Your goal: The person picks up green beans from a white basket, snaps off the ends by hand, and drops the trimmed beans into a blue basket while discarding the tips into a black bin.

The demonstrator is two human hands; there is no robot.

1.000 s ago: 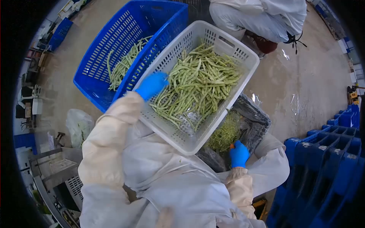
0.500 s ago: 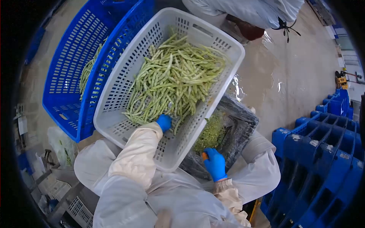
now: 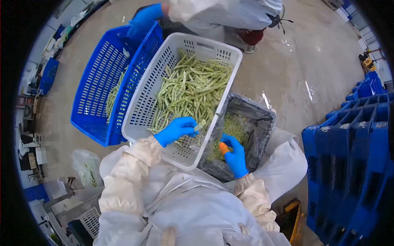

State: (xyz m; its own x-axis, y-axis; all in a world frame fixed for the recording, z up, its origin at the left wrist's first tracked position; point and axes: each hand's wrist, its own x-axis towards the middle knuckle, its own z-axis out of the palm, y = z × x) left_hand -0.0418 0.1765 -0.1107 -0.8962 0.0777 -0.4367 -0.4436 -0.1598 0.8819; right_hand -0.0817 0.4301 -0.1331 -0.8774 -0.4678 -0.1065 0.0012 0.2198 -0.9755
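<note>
My left hand (image 3: 177,131), in a blue glove, is closed on a few green beans (image 3: 200,125), whose pale ends stick out past the fingertips. It hovers over the near part of a white slotted crate (image 3: 185,165) with a heap of green beans (image 3: 191,84) in it. My right hand (image 3: 235,156), also blue-gloved with an orange cover on the thumb, has its fingers curled over a container lined with dark plastic (image 3: 262,135). Whatever those fingers hold is hidden. Small green trimmings (image 3: 236,129) lie inside the lined container.
A blue slotted crate (image 3: 92,96) with some beans stands left of the white one. Beyond, a co-worker's blue-gloved hand (image 3: 143,18) reaches over it. Blue pallets (image 3: 349,164) are stacked at right. A clear plastic bag (image 3: 87,166) lies at left on the wet floor.
My left hand has risen out of the bean heap and moved toward the right, now with beans in its fingers. The co-worker's gloved hand has come into view. The head view has shifted.
</note>
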